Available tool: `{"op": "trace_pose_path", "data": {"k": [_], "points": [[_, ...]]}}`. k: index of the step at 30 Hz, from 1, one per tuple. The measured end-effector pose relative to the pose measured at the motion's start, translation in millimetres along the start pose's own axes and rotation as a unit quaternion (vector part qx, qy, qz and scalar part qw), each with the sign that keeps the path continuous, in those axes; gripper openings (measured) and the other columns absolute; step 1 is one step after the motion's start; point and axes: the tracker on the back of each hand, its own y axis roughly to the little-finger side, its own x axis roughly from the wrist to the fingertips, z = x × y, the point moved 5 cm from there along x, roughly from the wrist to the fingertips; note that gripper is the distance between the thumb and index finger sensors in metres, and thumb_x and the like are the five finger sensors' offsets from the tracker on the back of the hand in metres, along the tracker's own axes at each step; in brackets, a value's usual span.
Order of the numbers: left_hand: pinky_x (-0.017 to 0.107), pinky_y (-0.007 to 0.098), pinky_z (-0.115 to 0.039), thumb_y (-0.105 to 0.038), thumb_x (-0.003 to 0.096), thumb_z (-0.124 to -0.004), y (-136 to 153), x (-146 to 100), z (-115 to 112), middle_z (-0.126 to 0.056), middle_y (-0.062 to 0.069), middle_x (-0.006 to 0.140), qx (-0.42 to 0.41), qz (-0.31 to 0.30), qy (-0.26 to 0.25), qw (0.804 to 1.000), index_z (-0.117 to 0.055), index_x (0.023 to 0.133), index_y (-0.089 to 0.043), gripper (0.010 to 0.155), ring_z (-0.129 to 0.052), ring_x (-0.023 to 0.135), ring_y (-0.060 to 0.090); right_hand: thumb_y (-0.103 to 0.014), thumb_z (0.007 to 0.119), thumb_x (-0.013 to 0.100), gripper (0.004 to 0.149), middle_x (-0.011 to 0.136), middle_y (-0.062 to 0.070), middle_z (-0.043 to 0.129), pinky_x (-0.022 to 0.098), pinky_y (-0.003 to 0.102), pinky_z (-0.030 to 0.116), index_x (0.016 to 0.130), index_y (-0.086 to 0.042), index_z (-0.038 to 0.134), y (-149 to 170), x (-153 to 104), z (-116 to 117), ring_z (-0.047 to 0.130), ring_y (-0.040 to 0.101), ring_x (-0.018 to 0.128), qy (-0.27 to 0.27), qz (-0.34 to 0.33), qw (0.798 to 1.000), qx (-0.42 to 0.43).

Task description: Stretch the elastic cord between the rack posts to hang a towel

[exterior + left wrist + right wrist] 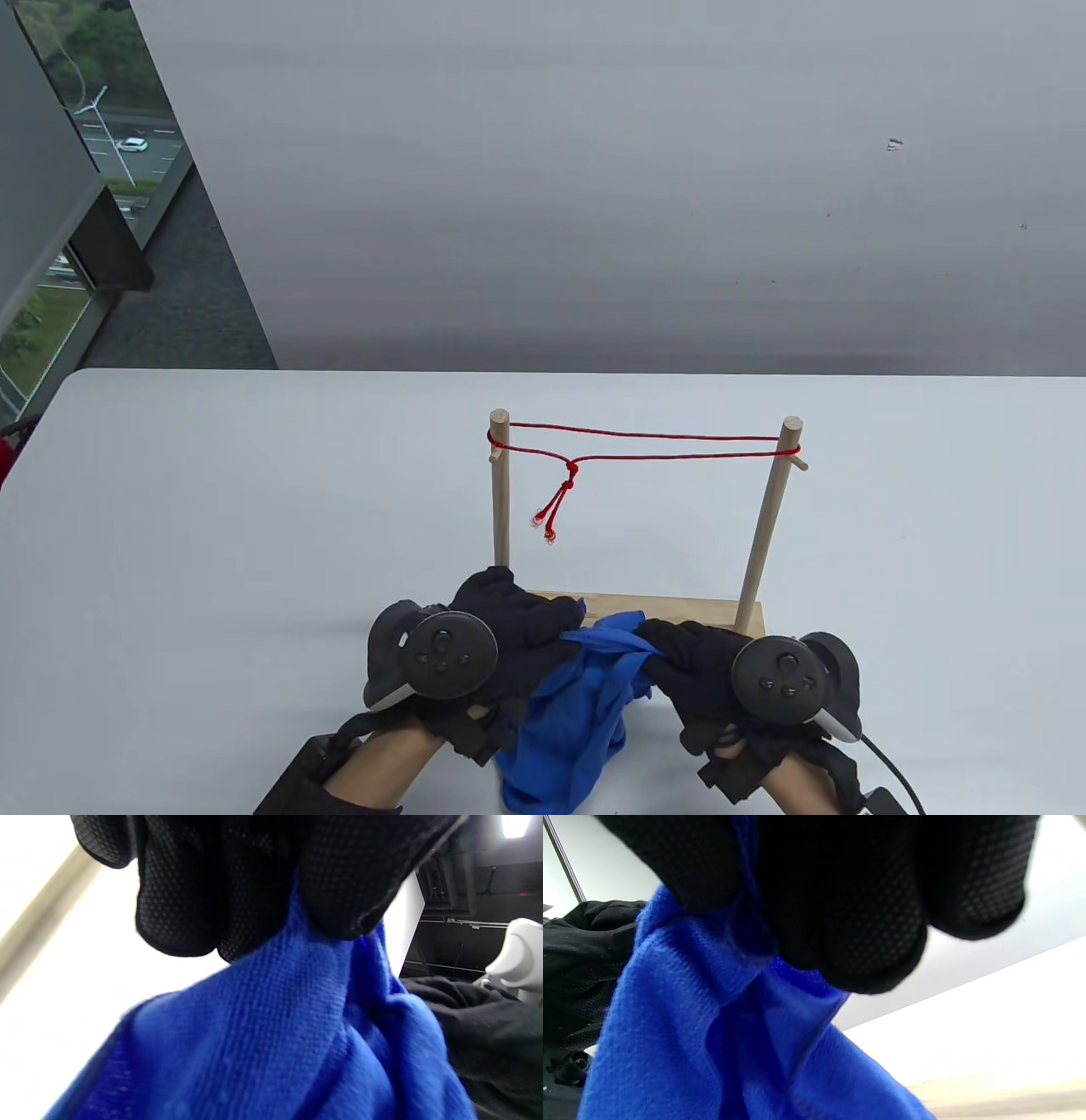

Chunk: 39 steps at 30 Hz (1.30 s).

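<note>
A wooden rack point(679, 608) with two upright posts stands on the white table point(212, 526). A red elastic cord point(653, 446) is stretched double between the left post point(500, 492) and the right post point(770, 526), with a knot and loose ends hanging near the left post. A blue towel point(568, 722) hangs bunched between my hands in front of the rack base. My left hand point(509, 632) grips its upper left part, seen close in the left wrist view point(297, 1027). My right hand point(687, 658) grips its upper right part, seen close in the right wrist view point(683, 1018).
The table's far edge meets a grey wall point(594, 212). A window point(51, 170) lies at the far left. A black cable point(891, 764) trails from my right wrist at the bottom right.
</note>
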Motion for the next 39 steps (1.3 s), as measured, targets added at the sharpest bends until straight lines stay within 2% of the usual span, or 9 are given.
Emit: {"op": "trace_pose_path", "data": {"k": [6,10,15,18,28,32,34,35,39], "points": [[0.063,0.06,-0.073,-0.04,0.038,-0.094,1.3,0.5,20.0,-0.112,0.0,0.054,-0.028,0.011,-0.026,0.999,-0.1,0.071,-0.019,0.04,-0.11,0.047,0.028,-0.041,0.077,0.044,0.048,0.065,0.014,0.095,0.037,0.05,0.083,0.079,-0.009,0.083,16.5,-8.5,4.2,0.103,0.028,0.042,-0.045,0.028,0.998,-0.015],[0.061,0.058,-0.075,-0.04,0.0386,-0.094,-0.8,2.1,33.1,-0.112,0.001,0.052,-0.028,0.01,-0.041,0.999,-0.099,0.071,-0.018,0.04,-0.109,0.044,0.028,-0.049,0.077,0.044,0.061,0.078,0.016,0.087,0.041,0.053,0.08,0.09,-0.009,0.072,31.5,-17.5,6.9,0.099,0.032,0.055,-0.083,0.048,0.995,-0.021],[0.061,0.058,-0.076,-0.039,0.0394,-0.092,-6.1,3.1,48.1,-0.111,0.0,0.051,-0.016,0.006,-0.072,0.997,-0.098,0.072,-0.017,0.04,-0.109,0.043,0.027,-0.053,0.077,0.044,0.065,0.082,0.017,0.083,0.042,0.054,0.08,0.092,-0.01,0.069,41.9,-25.2,-3.1,0.097,0.033,0.06,-0.083,0.059,0.995,-0.02],[0.06,0.058,-0.076,-0.04,0.0392,-0.092,-13.5,5.8,47.0,-0.111,0.0,0.05,-0.004,-0.003,-0.053,0.999,-0.099,0.071,-0.017,0.04,-0.109,0.043,0.028,-0.054,0.077,0.044,0.066,0.082,0.016,0.083,0.043,0.054,0.08,0.092,-0.011,0.069,40.5,-27.0,-12.2,0.097,0.034,0.062,-0.055,0.053,0.997,-0.014],[0.061,0.058,-0.076,-0.041,0.0371,-0.095,-31.9,12.6,33.6,-0.112,0.0,0.049,0.021,-0.029,-0.044,0.998,-0.1,0.069,-0.017,0.04,-0.109,0.043,0.028,-0.059,0.078,0.043,0.075,0.092,0.017,0.072,0.051,0.06,0.071,0.098,-0.012,0.059,-15.6,2.3,-25.3,0.085,0.039,0.077,0.007,-0.015,1.0,-0.012],[0.061,0.058,-0.076,-0.042,0.0367,-0.096,-37.7,16.0,33.8,-0.111,-0.001,0.048,0.018,-0.034,-0.044,0.998,-0.1,0.068,-0.017,0.04,-0.109,0.042,0.028,-0.063,0.079,0.042,0.081,0.097,0.016,0.067,0.055,0.065,0.066,0.102,-0.015,0.053,-38.4,21.6,-17.7,0.078,0.042,0.085,-0.041,-0.034,0.999,-0.013],[0.061,0.058,-0.075,-0.043,0.0365,-0.096,-41.1,17.2,34.6,-0.111,-0.001,0.047,0.022,-0.037,-0.046,0.998,-0.1,0.067,-0.017,0.04,-0.109,0.042,0.028,-0.061,0.08,0.042,0.077,0.096,0.016,0.07,0.056,0.066,0.065,0.101,-0.017,0.056,-44.5,28.6,-12.8,0.079,0.042,0.085,-0.056,-0.035,0.998,-0.019],[0.061,0.059,-0.075,-0.043,0.0361,-0.097,-43.8,17.7,35.3,-0.111,-0.001,0.047,0.037,-0.038,-0.045,0.998,-0.1,0.066,-0.017,0.041,-0.108,0.043,0.028,-0.054,0.081,0.043,0.063,0.091,0.014,0.077,0.055,0.065,0.066,0.094,-0.019,0.069,-48.1,34.5,-10.6,0.083,0.04,0.082,-0.055,-0.038,0.997,-0.028],[0.065,0.061,-0.07,-0.044,0.0369,-0.095,-43.6,16.5,37.3,-0.107,-0.002,0.058,0.119,-0.022,-0.01,0.993,-0.094,0.07,-0.024,0.039,-0.105,0.056,0.03,-0.038,0.087,0.04,0.04,0.082,0.012,0.089,0.053,0.063,0.07,0.076,-0.022,0.082,-51.6,38.3,-22.2,0.094,0.036,0.073,0.0,-0.051,0.999,0.009]]}}
